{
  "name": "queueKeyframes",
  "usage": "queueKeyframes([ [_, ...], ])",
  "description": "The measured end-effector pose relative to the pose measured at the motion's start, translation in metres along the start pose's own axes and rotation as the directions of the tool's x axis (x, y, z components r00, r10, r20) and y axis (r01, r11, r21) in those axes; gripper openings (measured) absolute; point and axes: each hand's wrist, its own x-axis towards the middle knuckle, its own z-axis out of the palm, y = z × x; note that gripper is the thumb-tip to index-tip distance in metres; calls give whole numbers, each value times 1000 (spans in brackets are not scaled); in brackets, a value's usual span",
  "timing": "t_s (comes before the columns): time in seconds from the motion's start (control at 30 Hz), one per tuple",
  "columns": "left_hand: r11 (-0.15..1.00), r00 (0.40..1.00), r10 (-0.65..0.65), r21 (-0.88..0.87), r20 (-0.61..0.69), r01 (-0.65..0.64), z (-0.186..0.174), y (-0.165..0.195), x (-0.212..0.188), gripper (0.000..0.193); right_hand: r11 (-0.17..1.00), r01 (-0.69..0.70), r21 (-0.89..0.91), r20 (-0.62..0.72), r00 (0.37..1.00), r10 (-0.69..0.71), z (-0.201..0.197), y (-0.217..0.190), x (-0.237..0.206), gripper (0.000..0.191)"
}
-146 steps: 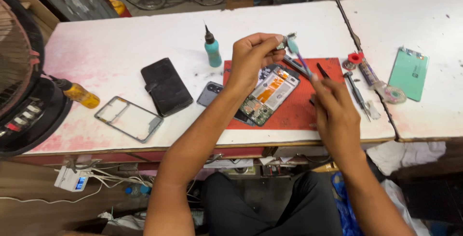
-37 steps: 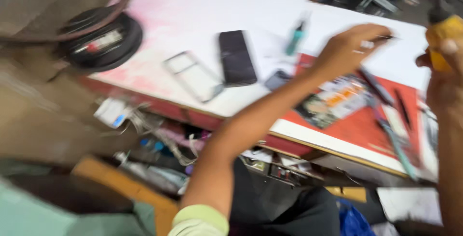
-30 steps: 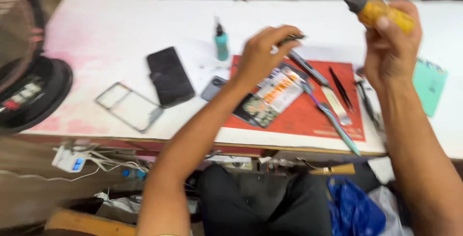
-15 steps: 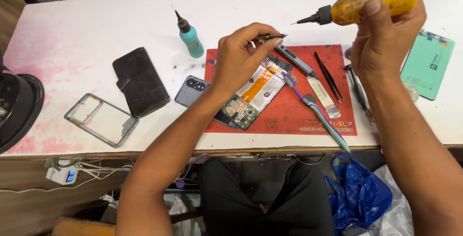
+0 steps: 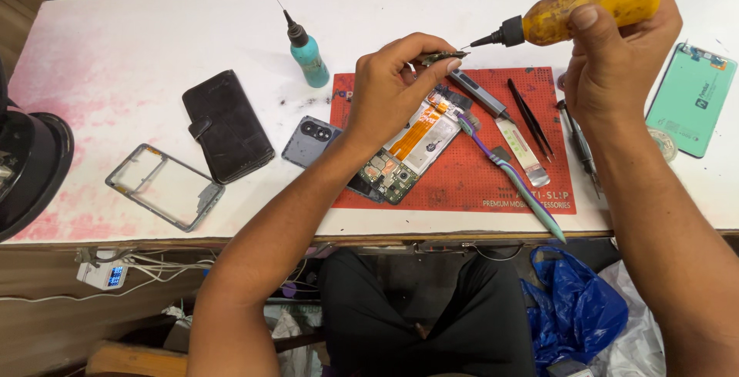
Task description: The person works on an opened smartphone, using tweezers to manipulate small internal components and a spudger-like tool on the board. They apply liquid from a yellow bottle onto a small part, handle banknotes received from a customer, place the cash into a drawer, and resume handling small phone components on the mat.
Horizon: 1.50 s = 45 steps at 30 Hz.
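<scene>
My left hand (image 5: 392, 88) pinches a small dark circuit part (image 5: 440, 57) above the red work mat (image 5: 462, 180). My right hand (image 5: 616, 61) grips a yellow squeeze bottle (image 5: 593, 3) tilted left, its black needle tip close to the small part. Under my left hand an opened phone (image 5: 408, 150) lies on the mat, its orange flex cable and green board showing. A toothbrush (image 5: 512, 177), black tweezers (image 5: 531, 119) and a grey flat tool (image 5: 500, 119) rest on the mat beside it.
A teal dropper bottle (image 5: 308, 53) stands left of the mat. A black wallet case (image 5: 227, 127), a phone frame (image 5: 163, 186) and a grey back cover (image 5: 309, 140) lie at left. A green phone back (image 5: 691, 100) lies at right. A black fan base (image 5: 31, 173) sits at the table's left edge.
My right hand picked up the yellow bottle and brought its tip down and left toward the part in my left hand. The view swung away and back over the table.
</scene>
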Motion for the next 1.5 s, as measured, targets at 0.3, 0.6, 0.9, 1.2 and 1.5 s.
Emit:
queueKeyframes([
  [0.3,1000,1000,10,7,3,-10,1,-2,1,13,1000,6,-8,-1,1000,-6,-2,0,1,46],
  [0.6,1000,1000,21,-4,4,-21,1,-2,0,13,1000,15,-25,19,1000,-14,-1,0,0,46],
  [0.9,1000,1000,20,-3,0,-20,2,-4,-1,14,1000,7,-25,3,1000,-7,-3,1,-2,47],
  [1.2,999,1000,29,16,3,-29,2,-5,-1,14,1000,7,-30,4,1000,-7,-4,1,-1,47],
  [1.5,1000,1000,26,10,-3,-26,2,-4,-3,14,999,6,-34,1,1000,-6,-3,1,-2,48],
])
